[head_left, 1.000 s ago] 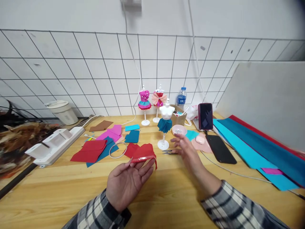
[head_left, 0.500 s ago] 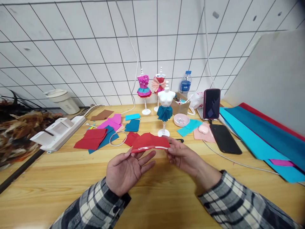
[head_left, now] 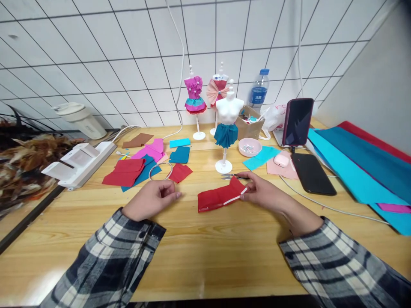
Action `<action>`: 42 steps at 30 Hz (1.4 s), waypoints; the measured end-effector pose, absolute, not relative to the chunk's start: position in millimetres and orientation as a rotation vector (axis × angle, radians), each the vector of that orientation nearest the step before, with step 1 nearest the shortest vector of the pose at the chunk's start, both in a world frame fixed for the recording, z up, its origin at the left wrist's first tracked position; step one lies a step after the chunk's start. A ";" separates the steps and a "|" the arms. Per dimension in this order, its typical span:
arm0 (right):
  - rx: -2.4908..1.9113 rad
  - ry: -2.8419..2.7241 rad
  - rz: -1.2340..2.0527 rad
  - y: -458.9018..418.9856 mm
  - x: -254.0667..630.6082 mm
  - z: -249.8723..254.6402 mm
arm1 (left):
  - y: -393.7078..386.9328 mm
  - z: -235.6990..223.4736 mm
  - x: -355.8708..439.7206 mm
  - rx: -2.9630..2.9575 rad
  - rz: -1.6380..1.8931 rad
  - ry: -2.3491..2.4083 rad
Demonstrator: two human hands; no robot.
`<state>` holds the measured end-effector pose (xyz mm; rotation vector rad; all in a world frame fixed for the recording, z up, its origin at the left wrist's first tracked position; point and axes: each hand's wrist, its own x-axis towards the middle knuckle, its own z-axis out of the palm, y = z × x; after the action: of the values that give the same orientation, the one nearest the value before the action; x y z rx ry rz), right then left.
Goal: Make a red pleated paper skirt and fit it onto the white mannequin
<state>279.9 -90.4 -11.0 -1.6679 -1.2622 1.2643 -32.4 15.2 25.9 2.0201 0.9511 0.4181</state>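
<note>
Pinching the red fabric strip, nearer than the teal-skirted dress form, by its white-banded end in the right hand's grip. Curling the left hand nearer and leftward of that form; cannot tell whether closed on anything. Apparently positioning the strip; calls next for keeping that edge flat, untwisted.

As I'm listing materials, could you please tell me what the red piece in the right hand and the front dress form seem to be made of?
The red piece in the right hand: probably fabric, mostly matte, given its creases. The front dress form: likely plastic, smooth and white, given its moulded-looking curves.
</note>
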 end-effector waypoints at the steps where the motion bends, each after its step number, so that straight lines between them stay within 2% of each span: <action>1: -1.743 -1.383 1.150 -93.6 283.2 -12.0 | 15.3 25.0 -31.0 2.168 0.512 0.918; 3: -1.869 -1.610 0.852 -101.7 289.5 -9.3 | 11.2 21.0 -23.6 2.376 0.588 0.722; 5: -1.948 -1.749 0.458 -109.1 291.9 -1.8 | 3.6 15.5 -12.8 2.492 0.501 0.532; 7: -1.891 -1.866 0.141 -112.0 287.8 5.8 | -3.7 10.3 -2.7 2.566 0.407 0.473; 8: -1.796 -1.968 0.087 -111.3 283.5 8.2 | -6.4 8.3 1.2 2.586 0.370 0.467; 11: -1.429 -2.319 0.210 -102.1 267.1 6.1 | -8.9 4.9 6.8 2.600 0.303 0.452; 13: -1.358 -2.390 0.291 -94.3 259.7 -0.7 | -7.6 5.1 6.9 2.624 0.258 0.451; 18: -1.417 -2.379 0.380 -88.0 260.5 -10.4 | -3.7 8.0 2.8 2.664 0.268 0.518; 34: -1.479 -2.425 0.354 -90.4 263.5 -6.8 | -3.7 9.6 1.2 2.821 0.343 0.567; 42: -1.512 -2.439 0.311 -94.0 261.8 -2.3 | -9.5 -7.7 16.1 2.789 0.363 0.394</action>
<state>261.8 -94.0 -2.3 -1.5122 -2.4388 0.3112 16.1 -9.5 -7.7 2.7886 0.3936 0.3632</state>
